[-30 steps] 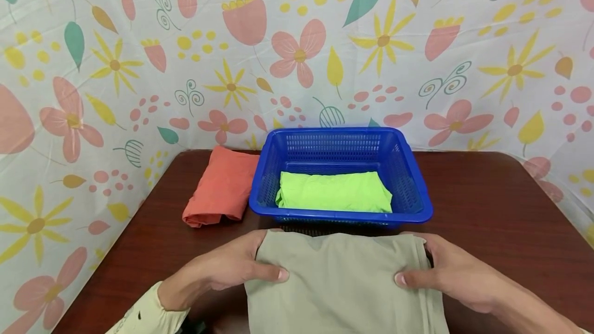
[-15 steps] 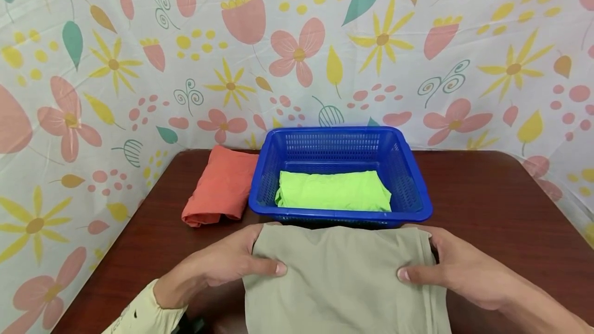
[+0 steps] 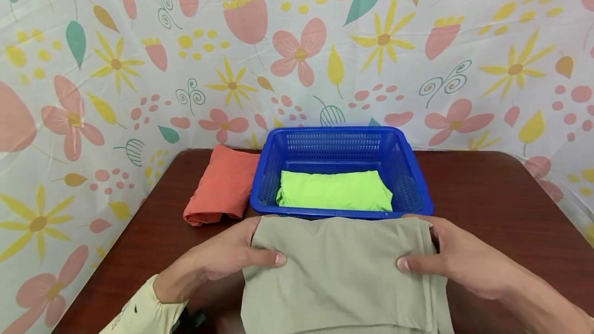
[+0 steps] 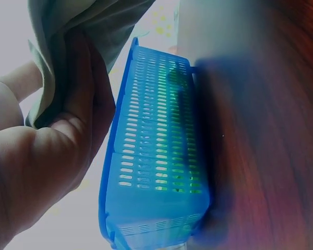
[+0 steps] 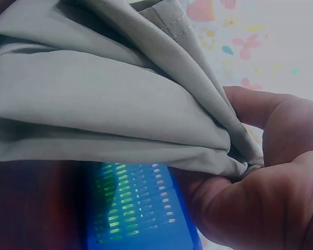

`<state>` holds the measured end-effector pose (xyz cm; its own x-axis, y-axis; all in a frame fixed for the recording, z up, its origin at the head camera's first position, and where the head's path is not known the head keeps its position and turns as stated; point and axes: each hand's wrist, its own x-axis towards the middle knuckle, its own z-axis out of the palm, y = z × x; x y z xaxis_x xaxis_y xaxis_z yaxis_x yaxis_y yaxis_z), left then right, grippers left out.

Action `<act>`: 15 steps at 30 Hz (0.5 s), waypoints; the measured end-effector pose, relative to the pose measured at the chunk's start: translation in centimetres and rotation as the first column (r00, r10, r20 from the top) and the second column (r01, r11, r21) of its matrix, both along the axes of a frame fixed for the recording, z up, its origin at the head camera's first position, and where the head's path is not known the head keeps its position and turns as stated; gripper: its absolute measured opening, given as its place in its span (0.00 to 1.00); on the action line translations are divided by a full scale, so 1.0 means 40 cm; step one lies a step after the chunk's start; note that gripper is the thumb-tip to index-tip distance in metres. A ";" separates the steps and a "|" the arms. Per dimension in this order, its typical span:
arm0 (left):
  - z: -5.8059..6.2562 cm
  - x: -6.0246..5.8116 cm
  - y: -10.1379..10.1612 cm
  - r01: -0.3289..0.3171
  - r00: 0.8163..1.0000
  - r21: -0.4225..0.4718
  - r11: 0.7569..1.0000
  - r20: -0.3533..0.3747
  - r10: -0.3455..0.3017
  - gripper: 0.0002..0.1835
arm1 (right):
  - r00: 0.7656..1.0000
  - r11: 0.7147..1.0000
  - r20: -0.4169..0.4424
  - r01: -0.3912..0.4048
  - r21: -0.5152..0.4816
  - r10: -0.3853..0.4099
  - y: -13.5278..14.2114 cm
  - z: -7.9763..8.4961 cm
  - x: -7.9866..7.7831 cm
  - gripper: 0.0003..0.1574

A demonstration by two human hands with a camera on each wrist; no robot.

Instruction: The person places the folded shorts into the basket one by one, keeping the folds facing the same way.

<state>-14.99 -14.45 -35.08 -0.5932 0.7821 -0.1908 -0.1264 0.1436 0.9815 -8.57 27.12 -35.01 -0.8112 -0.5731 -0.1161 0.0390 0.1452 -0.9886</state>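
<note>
Green cloth (image 3: 335,190) seems done, in the basket (image 3: 416,174); red cloth (image 3: 225,184) waits alongside. Left hand (image 3: 227,252) and right hand (image 3: 468,262) grip beige cloth (image 3: 343,277) before it.

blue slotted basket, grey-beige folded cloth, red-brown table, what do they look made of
Blue rectangular slotted basket: probably moulded plastic, slightly glossy, given the uniform colour and regular slots.
Grey-beige folded cloth: matte fabric, perhaps cotton; soft folds, plus stitching in the right wrist view.
Dark red-brown table: wood or wood-look laminate, smooth, faint sheen, streaky grain.
</note>
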 end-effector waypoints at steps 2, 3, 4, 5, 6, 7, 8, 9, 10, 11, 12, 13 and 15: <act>0.003 -0.003 0.002 0.001 1.000 0.006 1.000 -0.006 -0.001 0.27 | 1.000 1.000 -0.004 0.004 -0.001 -0.004 0.001 0.005 -0.003 0.28; 0.004 -0.005 0.004 0.002 1.000 0.009 1.000 -0.013 -0.002 0.26 | 1.000 1.000 -0.002 0.006 -0.004 -0.006 0.002 0.008 -0.005 0.28; 0.006 -0.007 0.005 0.002 1.000 0.012 1.000 -0.019 -0.001 0.24 | 1.000 1.000 -0.004 0.009 -0.004 -0.009 0.002 0.011 -0.006 0.28; 0.007 -0.009 0.007 0.002 1.000 0.018 1.000 -0.023 -0.001 0.23 | 1.000 1.000 -0.006 0.010 -0.005 -0.010 0.003 0.013 -0.009 0.27; 0.009 -0.011 0.008 0.000 1.000 0.021 1.000 -0.027 0.000 0.22 | 1.000 1.000 -0.008 0.013 -0.005 -0.013 0.003 0.015 -0.011 0.27; 0.010 -0.013 0.010 -0.002 1.000 0.025 1.000 -0.028 0.003 0.21 | 1.000 1.000 -0.011 0.015 -0.005 -0.015 0.003 0.018 -0.013 0.26; 0.011 -0.015 0.011 -0.004 0.999 0.029 1.000 -0.032 0.005 0.21 | 1.000 1.000 -0.011 0.019 -0.007 -0.019 0.003 0.021 -0.015 0.26; 0.011 -0.018 0.012 -0.007 0.999 0.033 0.999 -0.034 0.008 0.20 | 1.000 1.000 -0.012 0.023 -0.008 -0.023 0.003 0.023 -0.018 0.25; 0.012 -0.021 0.014 -0.013 0.999 0.034 0.999 -0.033 0.014 0.20 | 1.000 1.000 -0.015 0.027 -0.007 -0.027 0.003 0.026 -0.020 0.25; 0.012 -0.024 0.015 -0.018 0.999 0.032 0.999 -0.037 0.019 0.20 | 0.999 0.999 -0.012 0.032 -0.004 -0.032 0.003 0.029 -0.022 0.25; 0.013 -0.027 0.016 -0.025 0.999 0.028 0.999 -0.042 0.026 0.20 | 0.999 0.999 -0.011 0.035 -0.003 -0.035 0.004 0.032 -0.024 0.25; 0.014 -0.029 0.017 -0.033 0.998 0.027 0.999 -0.049 0.034 0.20 | 0.999 0.999 -0.015 0.038 0.000 -0.038 0.004 0.036 -0.027 0.25; 0.015 -0.035 0.019 -0.050 0.997 0.023 0.998 -0.059 0.051 0.20 | 0.999 0.999 -0.016 0.041 -0.001 -0.041 0.005 0.041 -0.032 0.25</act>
<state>-16.40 -13.68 -34.49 -0.6420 0.7543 -0.1374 -0.0747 0.1168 0.9903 -9.85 27.32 -33.36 -0.8359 -0.5392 -0.1028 0.0295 0.1429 -0.9893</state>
